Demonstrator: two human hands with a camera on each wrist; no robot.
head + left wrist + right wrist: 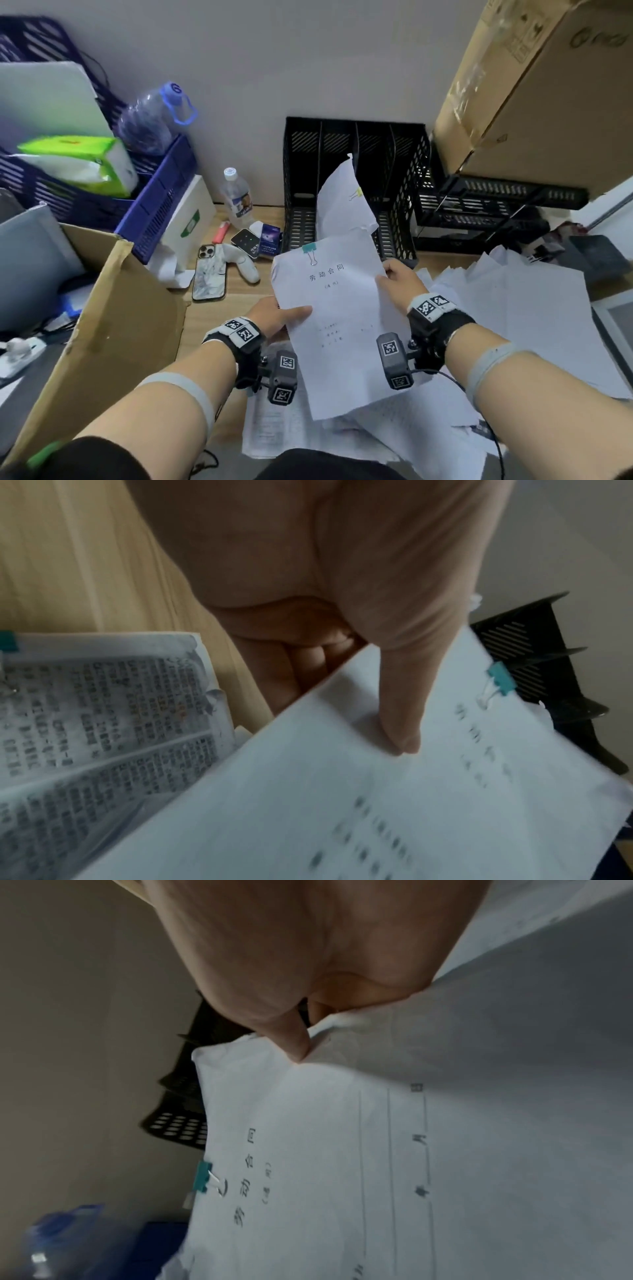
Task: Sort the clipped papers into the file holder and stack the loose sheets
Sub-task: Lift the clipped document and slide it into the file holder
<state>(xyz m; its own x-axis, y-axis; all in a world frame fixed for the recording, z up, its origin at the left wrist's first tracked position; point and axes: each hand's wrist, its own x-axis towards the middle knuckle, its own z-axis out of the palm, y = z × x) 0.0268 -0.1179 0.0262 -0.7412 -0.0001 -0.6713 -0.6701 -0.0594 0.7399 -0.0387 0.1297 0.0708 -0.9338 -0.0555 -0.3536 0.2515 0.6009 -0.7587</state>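
A clipped set of papers (337, 308) is held up above the wooden desk (236, 291), in front of the black file holder (301, 178). Room to the left is cut off by a cardboard flap (113, 329); to the right the desk is covered by a spread of loose sheets (513, 325), and a large cardboard box (534, 96) stands over that side.

The set is gripped at its left edge by the left hand (277, 317), thumb laid on the front page and fingers curled behind, and pinched at its right edge by the right hand (404, 277) (thumb on top, fingers hidden behind the paper). Its front page is white with a printed title, and one teal clip (310, 248) is fastened at the top edge.

Four slots can be counted in the file holder. One other clipped set (342, 202), with a yellow clip (359, 192), is seen leaning in a middle slot. Two hands are in use. A third clipped set (103, 710) with dense print lies on the desk below the left hand.
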